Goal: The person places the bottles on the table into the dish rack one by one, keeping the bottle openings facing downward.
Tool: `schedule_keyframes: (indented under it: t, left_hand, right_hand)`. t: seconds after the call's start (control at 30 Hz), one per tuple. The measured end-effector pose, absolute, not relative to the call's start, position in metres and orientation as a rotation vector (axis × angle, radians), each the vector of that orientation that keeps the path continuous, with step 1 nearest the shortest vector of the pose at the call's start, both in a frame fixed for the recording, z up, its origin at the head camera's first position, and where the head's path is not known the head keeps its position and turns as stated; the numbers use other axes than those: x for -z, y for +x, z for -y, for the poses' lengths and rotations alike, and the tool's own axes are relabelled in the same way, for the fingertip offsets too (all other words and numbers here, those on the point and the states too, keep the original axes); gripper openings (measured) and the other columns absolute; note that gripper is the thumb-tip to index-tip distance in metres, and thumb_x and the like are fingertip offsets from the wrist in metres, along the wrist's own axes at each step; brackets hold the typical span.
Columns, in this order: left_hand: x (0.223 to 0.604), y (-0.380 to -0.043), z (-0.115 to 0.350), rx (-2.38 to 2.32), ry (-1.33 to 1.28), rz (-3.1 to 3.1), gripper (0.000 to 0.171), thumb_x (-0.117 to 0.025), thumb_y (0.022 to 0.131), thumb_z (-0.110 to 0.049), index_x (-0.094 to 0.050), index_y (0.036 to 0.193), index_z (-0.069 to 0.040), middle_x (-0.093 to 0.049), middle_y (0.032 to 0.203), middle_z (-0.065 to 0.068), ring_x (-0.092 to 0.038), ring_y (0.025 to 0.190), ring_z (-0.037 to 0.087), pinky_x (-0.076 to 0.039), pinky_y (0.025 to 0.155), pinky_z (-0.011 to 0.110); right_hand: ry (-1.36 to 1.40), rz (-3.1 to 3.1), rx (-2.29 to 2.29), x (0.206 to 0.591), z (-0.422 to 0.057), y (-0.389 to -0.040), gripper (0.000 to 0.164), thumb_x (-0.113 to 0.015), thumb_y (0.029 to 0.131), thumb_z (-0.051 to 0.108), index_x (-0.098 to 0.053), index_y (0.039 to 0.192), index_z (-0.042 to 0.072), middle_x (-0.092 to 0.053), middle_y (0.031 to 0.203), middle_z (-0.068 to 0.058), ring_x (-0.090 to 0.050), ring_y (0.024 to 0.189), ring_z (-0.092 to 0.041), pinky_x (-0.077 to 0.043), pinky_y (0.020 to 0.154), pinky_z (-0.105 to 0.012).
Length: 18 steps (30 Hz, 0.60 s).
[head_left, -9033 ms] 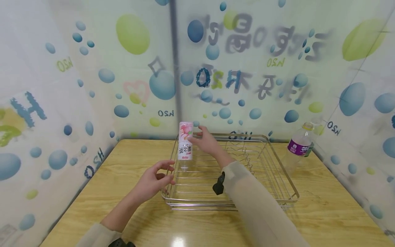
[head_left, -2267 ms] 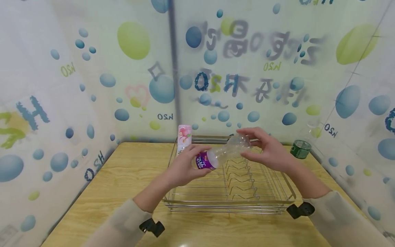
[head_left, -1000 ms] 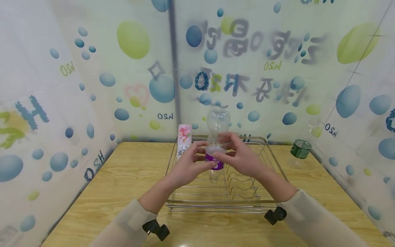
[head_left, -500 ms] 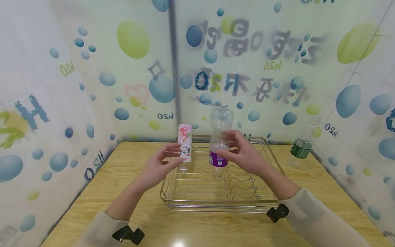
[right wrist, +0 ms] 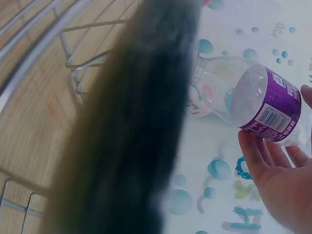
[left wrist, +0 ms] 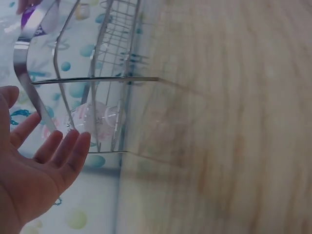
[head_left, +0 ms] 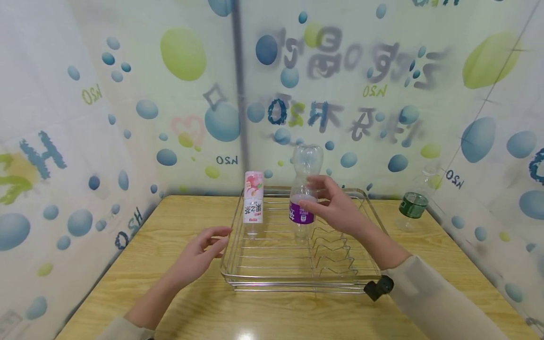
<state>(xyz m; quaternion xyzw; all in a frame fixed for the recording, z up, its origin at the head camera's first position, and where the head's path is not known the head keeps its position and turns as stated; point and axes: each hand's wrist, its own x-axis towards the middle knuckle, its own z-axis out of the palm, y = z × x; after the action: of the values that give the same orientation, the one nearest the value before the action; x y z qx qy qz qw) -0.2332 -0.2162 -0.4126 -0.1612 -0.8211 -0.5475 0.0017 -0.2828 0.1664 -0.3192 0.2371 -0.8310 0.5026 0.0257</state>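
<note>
A clear bottle with a purple label stands upside down in the wire rack. My right hand grips it round the middle, thumb on the label; the right wrist view shows the purple-label bottle against my right hand's fingers. Just left of it, a pink-label bottle also stands inverted in the rack. My left hand hovers open by the rack's front left corner and holds nothing. In the left wrist view, my left hand is spread beside the wire rack.
A green-label clear bottle stands at the back right of the wooden table, outside the rack. Printed bubble-pattern walls close in on the left, back and right. The rack's right half has bent wire dividers.
My left hand let go of the purple-label bottle and dropped down and left to the rack's corner. My right hand turned the bottle neck down and keeps it standing in the rack.
</note>
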Motion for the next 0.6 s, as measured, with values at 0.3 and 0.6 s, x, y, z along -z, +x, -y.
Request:
schedule_keyframes:
  t: [0.3,0.6]
  left_hand:
    - [0.427,-0.232,0.213,1.907,-0.615,2.516,0.046,-0.056,0.117,-0.025,-0.050,0.157,-0.003,-0.054,0.149,0.028,-0.072,0.124,0.028,-0.066,0.091,0.035]
    - [0.431,-0.235,0.208,2.036,-0.694,2.457,0.047,-0.054,0.118,-0.021,-0.043,0.157,0.002,-0.054,0.142,0.038,-0.079,0.112,0.031,-0.069,0.086,0.040]
  right_hand:
    - [0.603,2.585,-1.556,0.312,-0.159,-0.299,0.076,-0.074,0.103,0.050,-0.041,0.163,0.017,-0.055,0.152,-0.011,-0.061,0.138,-0.038,-0.062,0.105,-0.060]
    - [0.521,2.554,-1.580,0.296,-0.144,-0.314,0.078,-0.074,0.101,0.053,-0.041,0.163,0.018,-0.056,0.154,-0.010,-0.061,0.138,-0.036,-0.061,0.106,-0.059]
